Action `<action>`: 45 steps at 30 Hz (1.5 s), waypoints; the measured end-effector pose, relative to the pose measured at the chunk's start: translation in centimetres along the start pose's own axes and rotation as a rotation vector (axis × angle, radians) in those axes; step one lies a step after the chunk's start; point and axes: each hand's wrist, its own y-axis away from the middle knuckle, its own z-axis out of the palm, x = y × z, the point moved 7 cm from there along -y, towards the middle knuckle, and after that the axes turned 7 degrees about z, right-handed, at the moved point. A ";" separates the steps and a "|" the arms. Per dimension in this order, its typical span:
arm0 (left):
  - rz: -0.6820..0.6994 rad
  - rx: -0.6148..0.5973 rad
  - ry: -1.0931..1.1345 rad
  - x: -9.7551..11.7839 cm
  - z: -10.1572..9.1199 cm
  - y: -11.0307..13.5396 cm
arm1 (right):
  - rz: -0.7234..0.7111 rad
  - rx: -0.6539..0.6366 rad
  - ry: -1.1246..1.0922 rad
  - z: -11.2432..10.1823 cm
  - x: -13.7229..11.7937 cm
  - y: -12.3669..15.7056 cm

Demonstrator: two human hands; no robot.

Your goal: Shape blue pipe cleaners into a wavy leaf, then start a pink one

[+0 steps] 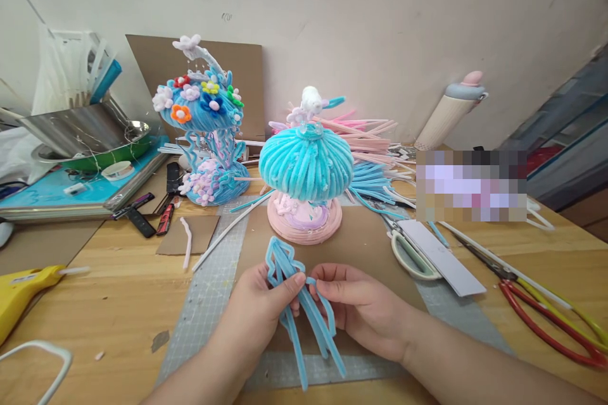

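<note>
A bundle of light blue pipe cleaners [311, 310], bent at the top with loose ends hanging down, is pinched in my left hand [268, 300]. With thumb and fingers, my right hand [363, 304] grips a bent blue pipe cleaner [327, 310] at the bundle's right side. Just beyond both hands stands a pipe-cleaner mushroom [306, 164] with a turquoise ribbed cap, a round pink base [304, 234] and a small white figure on top. Brown cardboard [375, 234] on a grey cutting mat [204, 316] lies under my hands.
A flower-covered blue pipe-cleaner lamp shape [199, 107] stands behind left. A yellow glue gun [28, 291] lies at the left. Red-handled scissors [527, 304], pale-handled scissors [413, 256] and a white strip [441, 256] lie right. Pink pipe cleaners [370, 139] and a bottle [449, 111] are behind.
</note>
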 end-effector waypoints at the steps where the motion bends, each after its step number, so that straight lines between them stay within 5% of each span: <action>1: 0.002 0.004 0.002 0.0 0.0 0.0 | -0.002 -0.008 -0.003 0.0 0.0 0.1; 20: -0.024 0.013 0.043 -0.1 0.0 0.1 | 0.054 -0.074 0.038 0.6 0.6 0.1; 45: -0.039 0.042 0.120 -0.2 0.0 0.2 | -0.080 -0.029 0.103 0.4 -0.1 0.0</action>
